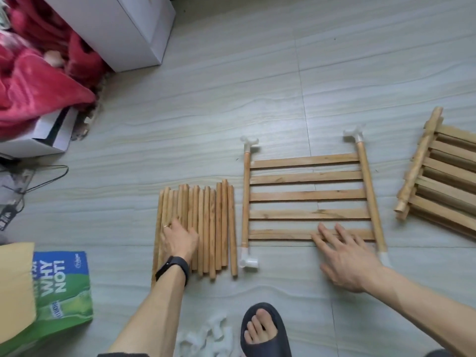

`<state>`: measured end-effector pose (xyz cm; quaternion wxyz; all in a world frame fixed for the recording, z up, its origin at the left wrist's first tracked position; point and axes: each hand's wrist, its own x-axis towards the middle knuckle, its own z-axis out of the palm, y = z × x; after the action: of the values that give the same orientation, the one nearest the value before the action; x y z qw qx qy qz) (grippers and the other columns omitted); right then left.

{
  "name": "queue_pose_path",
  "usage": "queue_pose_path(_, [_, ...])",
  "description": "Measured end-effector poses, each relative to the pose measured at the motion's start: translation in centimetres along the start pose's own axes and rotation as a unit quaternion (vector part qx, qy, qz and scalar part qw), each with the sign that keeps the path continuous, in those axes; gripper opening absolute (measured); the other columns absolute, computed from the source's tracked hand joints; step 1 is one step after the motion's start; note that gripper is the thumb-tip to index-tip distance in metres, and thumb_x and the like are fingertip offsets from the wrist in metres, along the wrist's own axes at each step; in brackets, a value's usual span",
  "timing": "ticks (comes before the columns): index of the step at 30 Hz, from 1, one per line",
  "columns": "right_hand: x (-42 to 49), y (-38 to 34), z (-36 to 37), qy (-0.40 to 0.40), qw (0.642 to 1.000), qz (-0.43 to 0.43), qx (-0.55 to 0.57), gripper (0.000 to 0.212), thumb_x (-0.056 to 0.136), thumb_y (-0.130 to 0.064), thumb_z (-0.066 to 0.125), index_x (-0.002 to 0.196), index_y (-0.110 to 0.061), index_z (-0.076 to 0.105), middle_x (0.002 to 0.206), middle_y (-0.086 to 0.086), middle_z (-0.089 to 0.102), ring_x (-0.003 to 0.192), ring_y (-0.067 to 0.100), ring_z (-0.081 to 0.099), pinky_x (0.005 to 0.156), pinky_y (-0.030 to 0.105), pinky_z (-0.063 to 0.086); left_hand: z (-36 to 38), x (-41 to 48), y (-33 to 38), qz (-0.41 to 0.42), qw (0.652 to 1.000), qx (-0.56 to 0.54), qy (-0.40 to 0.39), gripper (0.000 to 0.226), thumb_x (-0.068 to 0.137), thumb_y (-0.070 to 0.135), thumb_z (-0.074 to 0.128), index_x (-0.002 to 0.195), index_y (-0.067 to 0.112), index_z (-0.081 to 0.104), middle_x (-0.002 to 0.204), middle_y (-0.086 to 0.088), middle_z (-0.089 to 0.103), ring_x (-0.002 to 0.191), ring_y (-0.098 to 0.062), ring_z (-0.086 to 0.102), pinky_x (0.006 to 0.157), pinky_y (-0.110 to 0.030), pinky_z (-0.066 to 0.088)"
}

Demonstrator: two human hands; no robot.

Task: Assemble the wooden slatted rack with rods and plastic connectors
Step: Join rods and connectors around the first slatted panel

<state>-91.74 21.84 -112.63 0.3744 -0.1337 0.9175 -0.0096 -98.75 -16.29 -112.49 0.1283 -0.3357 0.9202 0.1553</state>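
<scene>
1. Loose plastic connectors (206, 336) are heaped at the bottom edge, just beside a slippered foot (262, 328). By the look of it, they could be trodden on or scattered if that foot is shifted.
2. One slatted panel (309, 195) is laid flat on the floor (231, 99), its two side rods capped by a corner connector (248, 143) at each of the four ends. The right hand (345, 253) is spread over the nearest slat. Its grip is open, fingers straight, and nothing is held.
3. The caps are judged to be push fits, so one might be pulled off if the panel is lifted by a slat or twisted.
4. Spare rods (219, 222) are lined up side by side, just left of the panel. The left hand (180, 239), with a black wristband (172, 269) worn behind it, is rested on them. Its fingers are foreshortened, so whether the grip is closed on a rod cannot be told.
5. Being round and on smooth tile, the rods are likely to roll apart, or against the panel, when one is drawn out.
6. More slatted panels (443, 176) are stacked well to the right, out of easy reach.
7. Further out, a green bag (61, 287), a red blanket (38, 81) and a white box (123, 27) are seen at the left. None is judged to be in the way.
</scene>
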Motion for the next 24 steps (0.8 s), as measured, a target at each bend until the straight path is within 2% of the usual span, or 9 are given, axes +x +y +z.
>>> queue_pose_path(3, [-0.4, 0.3, 0.3, -0.017, 0.999, 0.002, -0.038, 0.075, 0.104, -0.053, 0.026, 0.159, -0.027, -0.019, 0.157, -0.002, -0.035, 0.155, 0.037, -0.010, 0.123, 0.053, 0.012, -0.9, 1.0, -4.8, -0.108, 0.994, 0.018, -0.027, 0.058, 0.099, 0.022, 0.047, 0.153, 0.009, 0.030, 0.152, -0.025, 0.033, 0.137, -0.045, 0.035, 0.111, -0.052, 0.033])
queue_pose_path(5, [-0.6, 0.5, 0.5, -0.033, 0.999, 0.012, -0.032, 0.079, 0.103, -0.055, 0.026, 0.157, -0.023, -0.022, 0.152, 0.000, -0.037, 0.154, 0.041, -0.010, 0.123, 0.054, 0.014, -0.6, 1.7, -7.1, -0.141, 0.989, 0.010, -0.042, 0.059, 0.099, 0.019, 0.045, 0.154, 0.009, 0.027, 0.151, -0.027, 0.037, 0.136, -0.046, 0.038, 0.111, -0.051, 0.034])
queue_pose_path(8, [-0.7, 0.0, 0.6, 0.024, 0.999, 0.010, -0.038, 0.085, 0.097, -0.054, 0.038, 0.160, -0.018, -0.006, 0.164, 0.007, -0.017, 0.152, 0.047, 0.002, 0.116, 0.060, 0.032, 0.0, 2.0, -8.8, -0.134, 0.990, -0.017, -0.050, 0.054, 0.097, 0.019, 0.051, 0.148, 0.009, 0.037, 0.138, -0.025, 0.053, 0.124, -0.045, 0.052, 0.104, -0.049, 0.045])
queue_pose_path(11, [-0.7, 0.2, 0.9, -0.037, 0.998, 0.024, -0.037, 0.084, 0.102, -0.055, 0.030, 0.157, -0.020, -0.023, 0.161, 0.000, -0.033, 0.154, 0.041, -0.013, 0.123, 0.049, 0.022, -0.2, 2.2, -9.1, -0.148, 0.987, -0.049, -0.022, 0.053, 0.093, 0.020, 0.059, 0.144, 0.014, 0.045, 0.136, -0.022, 0.054, 0.123, -0.044, 0.053, 0.104, -0.049, 0.046])
queue_pose_path(14, [-0.8, 0.5, 0.1, -0.062, 0.998, 0.016, -0.026, 0.085, 0.101, -0.058, 0.032, 0.158, -0.025, -0.022, 0.165, -0.002, -0.030, 0.155, 0.036, -0.015, 0.125, 0.046, 0.019, -0.3, 2.6, -9.0, -0.154, 0.987, -0.042, -0.034, 0.043, 0.094, 0.018, 0.057, 0.136, 0.011, 0.057, 0.136, -0.021, 0.053, 0.127, -0.040, 0.047, 0.103, -0.045, 0.043])
queue_pose_path(17, [-1.0, 0.5, -0.4, -0.082, 0.996, 0.018, -0.030, 0.087, 0.100, -0.059, 0.034, 0.158, -0.026, -0.022, 0.165, -0.003, -0.030, 0.155, 0.035, -0.016, 0.125, 0.047, 0.018, -1.1, 2.2, -7.9, -0.149, 0.987, -0.059, -0.009, 0.031, 0.096, 0.016, 0.055, 0.125, 0.008, 0.063, 0.133, -0.021, 0.052, 0.115, -0.041, 0.055, 0.096, -0.043, 0.046])
queue_pose_path(20, [-1.1, 0.3, -0.6, -0.076, 0.997, 0.023, -0.021, 0.087, 0.100, -0.059, 0.036, 0.158, -0.026, -0.021, 0.165, -0.002, -0.029, 0.155, 0.036, -0.016, 0.125, 0.048, 0.014, -2.1, 0.7, -5.4, -0.073, 0.990, -0.100, 0.062, 0.023, 0.100, 0.013, 0.053, 0.123, 0.010, 0.054, 0.127, -0.019, 0.049, 0.101, -0.041, 0.058, 0.091, -0.043, 0.044])
queue_pose_path(22, [-1.2, 0.1, -0.3, -0.060, 0.998, 0.033, -0.011, 0.086, 0.100, -0.062, 0.034, 0.160, -0.026, -0.017, 0.166, 0.002, -0.026, 0.154, 0.037, -0.015, 0.126, 0.050, 0.008, -2.0, -0.8, -3.2, 0.048, 0.987, -0.125, 0.086, 0.025, 0.102, 0.014, 0.051, 0.127, 0.013, 0.052, 0.121, -0.014, 0.052, 0.095, -0.029, 0.056, 0.085, -0.037, 0.043])
queue_pose_path(24, [-1.5, -0.4, 0.0, -0.013, 0.996, 0.055, 0.076, 0.088, 0.097, -0.069, 0.033, 0.163, -0.022, -0.002, 0.170, 0.007, -0.012, 0.156, 0.036, -0.007, 0.126, 0.048, 0.008, -1.4, -2.7, -0.6, 0.168, 0.972, -0.143, 0.083, 0.029, 0.103, 0.016, 0.052, 0.131, 0.018, 0.053, 0.115, -0.007, 0.055, 0.094, -0.020, 0.054, 0.080, -0.033, 0.045])
